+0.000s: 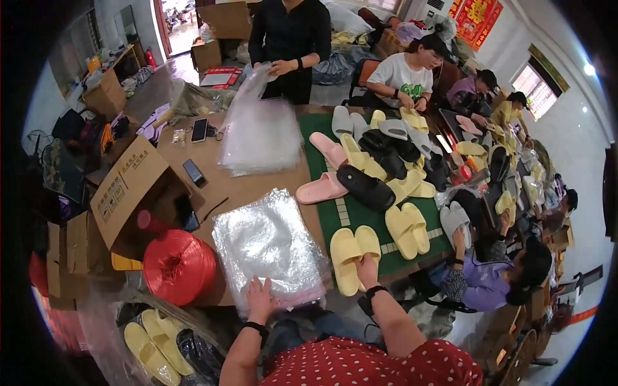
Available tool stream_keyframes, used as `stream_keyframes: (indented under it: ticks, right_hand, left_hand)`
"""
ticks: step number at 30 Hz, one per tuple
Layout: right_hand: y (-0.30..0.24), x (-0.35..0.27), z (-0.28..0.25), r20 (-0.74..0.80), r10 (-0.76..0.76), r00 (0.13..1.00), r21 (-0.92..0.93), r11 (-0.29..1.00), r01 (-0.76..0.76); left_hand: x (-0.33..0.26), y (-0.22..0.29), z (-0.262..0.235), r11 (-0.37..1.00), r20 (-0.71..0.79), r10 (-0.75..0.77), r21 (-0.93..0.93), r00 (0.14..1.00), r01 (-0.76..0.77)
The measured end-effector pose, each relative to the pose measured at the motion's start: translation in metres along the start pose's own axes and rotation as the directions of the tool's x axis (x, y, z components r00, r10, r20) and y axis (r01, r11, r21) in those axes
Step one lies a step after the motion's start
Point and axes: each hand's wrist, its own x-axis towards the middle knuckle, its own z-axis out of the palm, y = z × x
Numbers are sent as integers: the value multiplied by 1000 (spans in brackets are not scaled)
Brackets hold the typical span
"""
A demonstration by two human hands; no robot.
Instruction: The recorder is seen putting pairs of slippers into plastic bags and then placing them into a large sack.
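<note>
My right hand (367, 273) is closed on a pair of yellow slippers (344, 249) at the near edge of the table, its fingers partly hidden by them. My left hand (260, 300) lies open, fingers spread, on the near end of a stack of clear plastic bags (265, 235). Just right of the held pair, another yellow pair of slippers (407, 231) rests on the green mat (315, 154). Beyond them lie a black slipper (365, 187) and a pink slipper (320, 188), with several more in grey, yellow and black.
A red twine roll (179, 267) and an open cardboard box (132, 193) stand at the left. Phones (194, 173) lie on the brown tabletop. Across the table a person handles clear bags (261, 138). Co-workers sit along the right. More yellow slippers (148, 350) lie at the lower left.
</note>
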Motion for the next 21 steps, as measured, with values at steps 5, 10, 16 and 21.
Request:
stream_keyframes:
  ticks: [5, 10, 16, 21]
  right_hand:
    - [-8, -41, -26, -136, 70, 988, 156, 987, -48]
    - [-52, -75, -41, -69, -22, 997, 266, 963, 39]
    - [-116, -118, -23, 210, -455, 865, 234, 883, 407]
    - [-127, -131, -2, 400, -379, 834, 20, 914, 406]
  left_hand:
    - [19, 24, -29, 990, -107, 58, -120, 993, -71]
    - [36, 9, -18, 993, -233, 72, -74, 970, -91]
    - [36, 19, -45, 962, -329, 183, -136, 926, -239]
    - [30, 14, -58, 952, -392, 220, -115, 894, -284]
